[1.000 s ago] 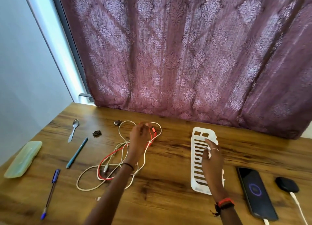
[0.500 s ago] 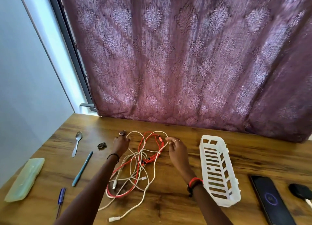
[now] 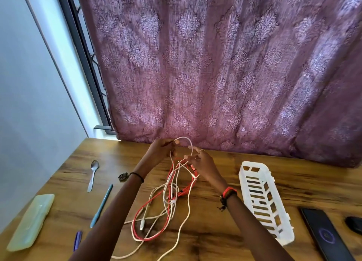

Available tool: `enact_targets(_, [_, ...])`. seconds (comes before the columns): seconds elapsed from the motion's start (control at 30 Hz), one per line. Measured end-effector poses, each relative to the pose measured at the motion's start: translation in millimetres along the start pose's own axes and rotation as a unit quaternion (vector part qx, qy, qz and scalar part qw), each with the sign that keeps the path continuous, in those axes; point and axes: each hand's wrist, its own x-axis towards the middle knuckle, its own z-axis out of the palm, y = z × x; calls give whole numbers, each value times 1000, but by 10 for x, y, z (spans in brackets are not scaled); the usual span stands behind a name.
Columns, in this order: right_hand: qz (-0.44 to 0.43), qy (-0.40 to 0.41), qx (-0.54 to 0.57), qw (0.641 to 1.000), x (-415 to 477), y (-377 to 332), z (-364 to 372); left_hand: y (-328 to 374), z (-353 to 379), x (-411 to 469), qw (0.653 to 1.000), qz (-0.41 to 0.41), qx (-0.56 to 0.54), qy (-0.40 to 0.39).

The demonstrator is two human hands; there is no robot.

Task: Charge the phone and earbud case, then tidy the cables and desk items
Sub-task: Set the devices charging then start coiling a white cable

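1. Curtain (image 3: 215,64) closes off the 12 o'clock side of the wooden desk (image 3: 215,231). Clock is read over the desk: 12 at the curtain, 6 at you.
2. Hands: your left hand (image 3: 162,149) pinches the white cable (image 3: 186,138) at one end of a raised loop. Your right hand (image 3: 203,162) pinches the other end, with red cable (image 3: 187,189) strands running under its fingers. Both are up near 12.
3. Task things: the cable tangle hangs from your hands and trails across the centre toward 6. Phone (image 3: 325,235) lies at 4 with a purple ring lit on the screen, so I judge it is charging. Earbud case (image 3: 354,224) sits beside it at the frame edge; its lead is not visible.
4. Risk: red and white cross several times below your grip. Pulling the loop outward likely cinches a knot instead of freeing it.
5. Risk: loose plug ends lie at 6. Lifting higher could drag them across the desk and snag on the other strands.
6. Risk: teal pen (image 3: 101,206) and spoon (image 3: 93,174) lie at 8 to 9, near the tangle. A swinging strand could sweep them.
7. Containers: white slotted basket (image 3: 252,165) at 3, near your right wrist. No cable or pen is in it yet; wood grain shows through its slots.
8. Green case (image 3: 31,221) at 8 has its lid on. Contents cannot be told.
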Motion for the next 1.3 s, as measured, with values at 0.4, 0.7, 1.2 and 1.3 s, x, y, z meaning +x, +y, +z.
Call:
enact_targets(0.4, [-93,73,55,991,128,-268,-443,455,-287,67,991,49,123,-22])
enact_targets(0.7, [-87,102,48,990,235,-146,-632,532,-643,-164,984,-29,138,-108])
enact_targets(1.2, [-140,83,255,953,185,-569,-757,242,-360,-19,992,83,86,-24])
enact_targets(1.3, [-164,69,345,922,108,-748,-768,272,-243,166,975,160,154,-4])
